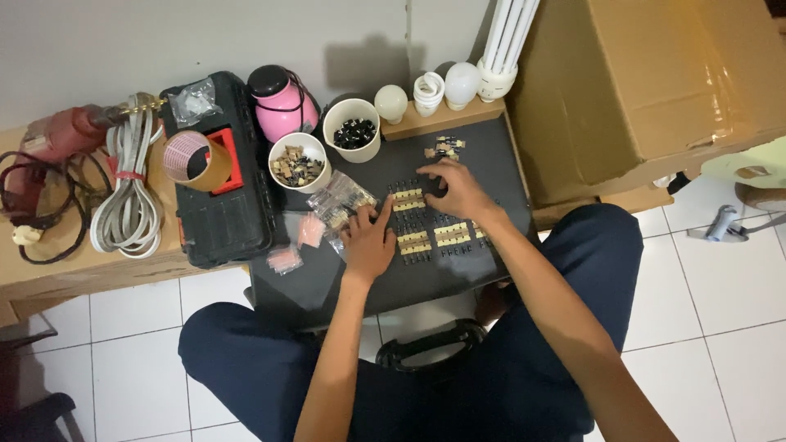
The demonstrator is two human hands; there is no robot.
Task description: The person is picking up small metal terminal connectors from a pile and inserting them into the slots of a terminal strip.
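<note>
A dark flat panel (483,160) lies across my lap with rows of small tan components (412,241) set on it. My left hand (367,241) rests on the panel, index finger stretched toward the tan pieces, holding nothing I can see. My right hand (453,187) presses fingertips down on the panel near the upper rows; whether it pinches a piece is hidden. A few loose tan pieces (442,147) lie at the panel's far edge. Two white cups stand beyond: one with tan parts (299,162), one with black parts (353,131).
A black toolbox (221,209) carries a tape roll (195,158). A pink bottle (282,102), a drill (57,135), a coiled white cable (127,196), bulbs (426,90) on a wooden strip, small plastic bags (337,200) and a big cardboard box (647,82) surround me. White tiled floor lies below.
</note>
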